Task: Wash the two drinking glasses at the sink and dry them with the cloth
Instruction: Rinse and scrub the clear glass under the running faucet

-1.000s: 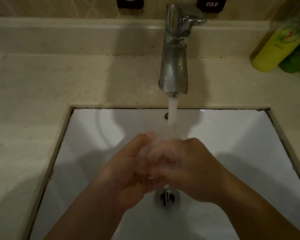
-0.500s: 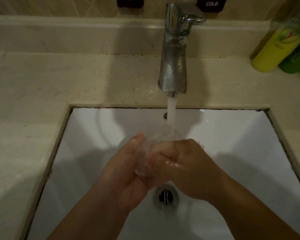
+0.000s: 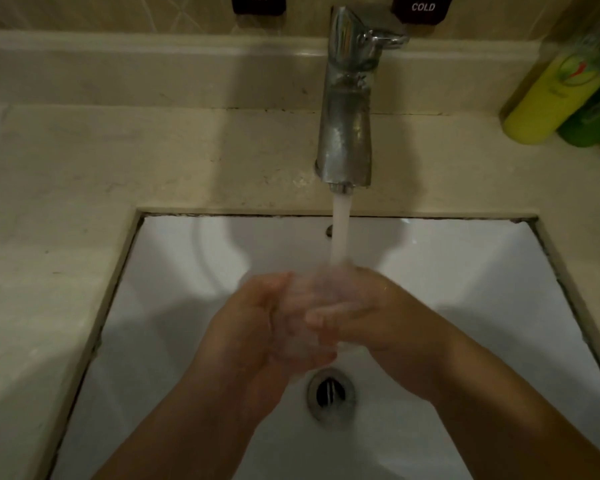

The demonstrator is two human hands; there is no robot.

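Note:
A clear drinking glass (image 3: 303,308) is held between both hands under the running water, over the middle of the white sink (image 3: 187,271). It is blurred by water and motion. My left hand (image 3: 253,327) cups it from the left and below. My right hand (image 3: 378,317) grips it from the right, fingers laid across it. The water stream (image 3: 340,233) falls from the chrome tap (image 3: 347,109) onto the glass and fingers. No second glass and no cloth are in view.
The drain (image 3: 329,393) lies just below the hands. A beige stone counter (image 3: 66,202) surrounds the basin. A yellow bottle (image 3: 551,95) and a green bottle (image 3: 596,119) stand at the back right. HOT and COLD labels sit on the wall.
Both hands have shifted slightly around the glass under the stream, the right fingers sliding across it. The water keeps running.

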